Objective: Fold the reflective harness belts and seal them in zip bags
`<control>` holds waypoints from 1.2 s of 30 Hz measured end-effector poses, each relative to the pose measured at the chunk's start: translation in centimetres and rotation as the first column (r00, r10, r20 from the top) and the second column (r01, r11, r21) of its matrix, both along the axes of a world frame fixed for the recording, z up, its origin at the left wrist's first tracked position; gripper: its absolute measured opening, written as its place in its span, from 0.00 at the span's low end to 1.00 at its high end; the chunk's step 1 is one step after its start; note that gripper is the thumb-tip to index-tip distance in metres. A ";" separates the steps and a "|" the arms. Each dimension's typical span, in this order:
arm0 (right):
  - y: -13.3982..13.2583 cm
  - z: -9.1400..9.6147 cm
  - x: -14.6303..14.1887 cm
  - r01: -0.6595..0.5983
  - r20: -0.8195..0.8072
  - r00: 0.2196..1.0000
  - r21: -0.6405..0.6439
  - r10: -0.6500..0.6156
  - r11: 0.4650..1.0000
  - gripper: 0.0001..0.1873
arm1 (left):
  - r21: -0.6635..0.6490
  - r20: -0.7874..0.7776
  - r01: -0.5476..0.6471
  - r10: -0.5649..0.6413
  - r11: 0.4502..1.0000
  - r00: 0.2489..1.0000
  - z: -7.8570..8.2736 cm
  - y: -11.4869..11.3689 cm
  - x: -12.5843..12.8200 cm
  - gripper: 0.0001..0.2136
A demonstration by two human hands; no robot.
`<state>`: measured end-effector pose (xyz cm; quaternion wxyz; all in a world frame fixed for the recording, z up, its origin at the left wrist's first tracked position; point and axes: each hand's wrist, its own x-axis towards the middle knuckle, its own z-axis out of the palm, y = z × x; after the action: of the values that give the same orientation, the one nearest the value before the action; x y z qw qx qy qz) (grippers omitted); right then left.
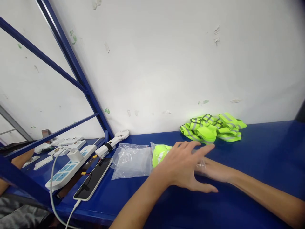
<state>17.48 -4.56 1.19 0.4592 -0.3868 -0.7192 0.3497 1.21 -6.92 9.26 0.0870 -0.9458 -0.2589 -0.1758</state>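
Lying on the blue tabletop [264, 149], the yellow-green reflective bundle [158, 153] sits in clear film just beside flat clear plastic bags [133, 163], partly hidden by the left hand [183, 167], whose fingers are spread wide. Behind it, the right hand [209, 168] is partly covered; I cannot tell whether it grips anything. The bundle should be light, soft and floppy, its film slippery; pinching fabric and film together seems surest. No brand, label or writing is readable.
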 end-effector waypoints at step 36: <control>1.6 0.5 0.6 -0.160 -0.127 0.986 -0.481 0.112 0.862 0.18 | -0.612 0.131 -0.141 0.275 0.778 0.953 -2.9 8.0 -3.7 0.12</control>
<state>18.08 -2.94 1.70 0.3541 -0.4218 -0.6100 0.5698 -2.49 1.12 6.37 -0.2236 -0.8659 -0.4119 -0.1748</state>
